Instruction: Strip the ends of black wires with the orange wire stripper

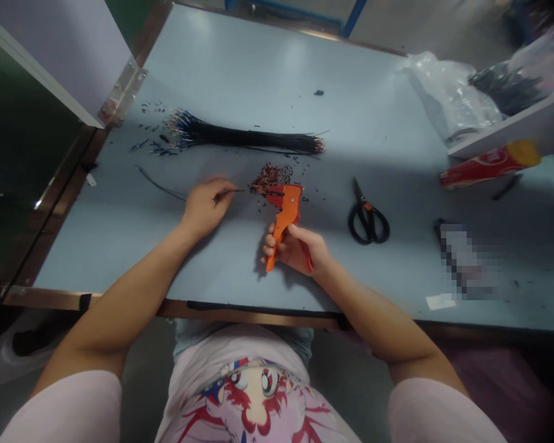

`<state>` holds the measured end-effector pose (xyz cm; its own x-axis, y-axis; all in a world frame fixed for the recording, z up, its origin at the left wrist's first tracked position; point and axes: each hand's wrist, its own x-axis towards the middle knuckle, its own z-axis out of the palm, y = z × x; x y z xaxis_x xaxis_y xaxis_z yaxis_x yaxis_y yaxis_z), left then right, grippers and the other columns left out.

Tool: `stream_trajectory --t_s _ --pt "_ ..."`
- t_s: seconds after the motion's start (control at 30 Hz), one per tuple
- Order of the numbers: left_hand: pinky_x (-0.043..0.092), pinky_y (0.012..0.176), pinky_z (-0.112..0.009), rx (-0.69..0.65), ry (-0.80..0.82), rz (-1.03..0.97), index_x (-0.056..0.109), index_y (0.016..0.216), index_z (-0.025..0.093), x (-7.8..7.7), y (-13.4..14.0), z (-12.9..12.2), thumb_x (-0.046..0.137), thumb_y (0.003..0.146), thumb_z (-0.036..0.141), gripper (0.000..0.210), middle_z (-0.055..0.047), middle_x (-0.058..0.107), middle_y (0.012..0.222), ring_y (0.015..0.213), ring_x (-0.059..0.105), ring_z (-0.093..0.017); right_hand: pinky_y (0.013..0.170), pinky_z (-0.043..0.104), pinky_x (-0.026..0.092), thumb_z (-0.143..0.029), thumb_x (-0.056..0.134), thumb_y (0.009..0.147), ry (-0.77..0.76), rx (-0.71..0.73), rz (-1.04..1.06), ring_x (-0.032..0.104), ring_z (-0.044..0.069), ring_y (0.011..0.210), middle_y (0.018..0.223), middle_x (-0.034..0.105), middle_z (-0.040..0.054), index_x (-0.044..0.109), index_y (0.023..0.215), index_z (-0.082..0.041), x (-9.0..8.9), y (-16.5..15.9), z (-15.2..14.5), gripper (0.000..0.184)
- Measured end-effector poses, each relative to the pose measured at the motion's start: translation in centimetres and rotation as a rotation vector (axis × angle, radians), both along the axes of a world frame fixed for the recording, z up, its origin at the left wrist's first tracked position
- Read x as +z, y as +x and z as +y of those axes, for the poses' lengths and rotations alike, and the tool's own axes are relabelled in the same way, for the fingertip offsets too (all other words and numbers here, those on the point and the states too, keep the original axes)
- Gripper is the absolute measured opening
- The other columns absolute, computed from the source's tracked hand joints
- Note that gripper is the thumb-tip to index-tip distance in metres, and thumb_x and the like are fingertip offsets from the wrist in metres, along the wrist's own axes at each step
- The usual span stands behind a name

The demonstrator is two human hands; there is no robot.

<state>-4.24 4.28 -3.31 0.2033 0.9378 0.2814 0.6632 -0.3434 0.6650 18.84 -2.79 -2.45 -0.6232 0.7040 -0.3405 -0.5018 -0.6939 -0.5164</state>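
Observation:
My left hand (208,206) pinches a thin black wire (161,186), whose tail runs out to the left over the table. The wire's short end points right, toward the tool's jaws, a small gap apart. In my right hand (300,249) is an orange and red wire stripper (287,212), gripped by its handles with the head upward. Just behind its head lies a heap of small copper-coloured and black scraps (272,175). Farther back rests a long bundle of black wires (249,136), with blue and metal ends at the left and coppery ends at the right.
Black-handled scissors (369,221) lie right of my right hand. Beyond them are a red can with a yellow top (489,166), a pixelated object (464,255) and a white paper slip (441,301). Clear plastic bags (457,92) sit back right. An upright panel (69,49) borders the table's left.

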Motion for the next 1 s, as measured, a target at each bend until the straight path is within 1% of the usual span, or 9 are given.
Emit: stream_trajectory --t_s 0.1,0.17,0.27,0.33,0.43,0.57,0.77,0.87,1.0 --pt "0.047 0.075 -0.027 0.119 0.039 0.010 0.067 0.096 0.023 0.5 0.0 -0.7 0.051 0.086 0.028 0.020 -0.003 0.070 0.093 0.080 0.062 -0.015 0.079 0.047 0.052 -0.035 0.057 0.082 -0.012 0.038 0.004 0.060 0.020 0.073 0.080 0.060 0.0044 0.056 0.094 -0.015 0.0 0.2 0.1 0.023" --pt "0.046 0.073 -0.026 0.149 0.046 -0.003 0.066 0.095 0.022 1.0 0.6 -1.6 0.052 0.086 0.030 0.019 -0.002 0.069 0.087 0.076 0.062 -0.014 0.077 0.046 0.053 -0.035 0.057 0.082 -0.027 0.076 -0.002 0.061 0.020 0.073 0.081 0.061 0.0052 0.056 0.095 -0.014 -0.1 0.3 0.1 0.025" --pt "0.046 0.066 -0.024 0.188 0.043 -0.070 0.063 0.087 0.019 1.8 1.7 -3.0 0.054 0.085 0.031 0.015 0.000 0.065 0.075 0.067 0.058 -0.011 0.073 0.045 0.054 -0.033 0.060 0.080 -0.009 0.123 0.005 0.062 0.020 0.072 0.081 0.062 0.0058 0.056 0.097 -0.013 -0.2 0.5 -0.1 0.027" --pt "0.045 0.064 -0.023 0.177 0.052 -0.117 0.062 0.084 0.019 2.0 2.3 -3.8 0.054 0.085 0.030 0.014 0.001 0.064 0.073 0.064 0.056 -0.010 0.071 0.044 0.054 -0.032 0.064 0.078 0.023 0.145 0.016 0.062 0.020 0.071 0.080 0.063 0.0058 0.055 0.098 -0.013 0.0 0.4 -0.4 0.029" --pt "0.044 0.063 -0.023 0.146 0.094 -0.157 0.063 0.085 0.020 2.0 2.7 -4.4 0.054 0.085 0.028 0.012 0.001 0.064 0.075 0.065 0.055 -0.010 0.072 0.042 0.054 -0.028 0.067 0.076 0.062 0.151 0.000 0.063 0.020 0.071 0.080 0.063 0.0061 0.055 0.099 -0.012 0.2 0.1 -1.0 0.030" --pt "0.044 0.063 -0.023 0.121 0.137 -0.108 0.064 0.084 0.020 1.8 2.6 -4.5 0.054 0.085 0.027 0.013 0.000 0.064 0.075 0.064 0.054 -0.010 0.073 0.041 0.054 -0.024 0.069 0.076 0.096 0.143 -0.047 0.064 0.019 0.073 0.081 0.063 0.0064 0.055 0.100 -0.011 0.4 -0.1 -1.4 0.031" --pt "0.041 0.062 -0.022 0.042 0.216 -0.052 0.063 0.084 0.019 1.6 2.5 -4.2 0.055 0.084 0.022 0.009 0.001 0.064 0.072 0.061 0.053 -0.009 0.076 0.043 0.053 -0.026 0.070 0.077 0.131 0.152 -0.076 0.065 0.019 0.075 0.083 0.062 0.0062 0.055 0.101 -0.011 0.1 0.0 -1.4 0.031" --pt "0.040 0.061 -0.021 0.007 0.286 -0.072 0.063 0.083 0.018 1.4 2.5 -4.0 0.057 0.084 0.020 0.007 0.001 0.063 0.070 0.060 0.052 -0.008 0.074 0.041 0.054 -0.027 0.071 0.078 0.163 0.171 -0.069 0.065 0.019 0.074 0.084 0.063 0.0063 0.055 0.101 -0.012 0.1 0.0 -1.5 0.032" --pt "0.038 0.058 -0.020 -0.019 0.326 -0.113 0.063 0.084 0.017 1.5 2.6 -4.2 0.058 0.083 0.018 0.005 0.002 0.062 0.069 0.057 0.048 -0.006 0.067 0.038 0.055 -0.029 0.071 0.079 0.215 0.189 -0.083 0.065 0.019 0.073 0.083 0.062 0.0058 0.055 0.101 -0.012 0.0 0.0 -1.6 0.032"
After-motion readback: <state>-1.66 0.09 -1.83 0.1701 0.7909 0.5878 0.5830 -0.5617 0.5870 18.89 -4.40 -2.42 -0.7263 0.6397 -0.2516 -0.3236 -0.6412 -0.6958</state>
